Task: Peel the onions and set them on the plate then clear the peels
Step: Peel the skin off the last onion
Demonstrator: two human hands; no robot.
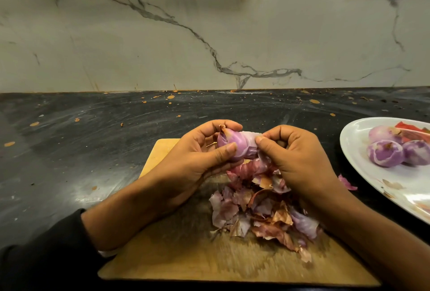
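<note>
Gripping an onion (235,145) in the left hand (197,162), the right hand (295,160) pinches its loose skin; peels (260,211) heaped at six o'clock, plate (363,172) at three.

There's only the one view, from the person's head, looking forward and down, close over the wooden cutting board (176,253) on the dark counter (69,127). It faces the marble wall (162,34); the edges seem bent by the wide lens.

The person's left arm wears a dark, black-looking long sleeve (44,241) pushed back from the wrist. The right forearm (363,228) is bare, and both hands carry no gloves.
</note>
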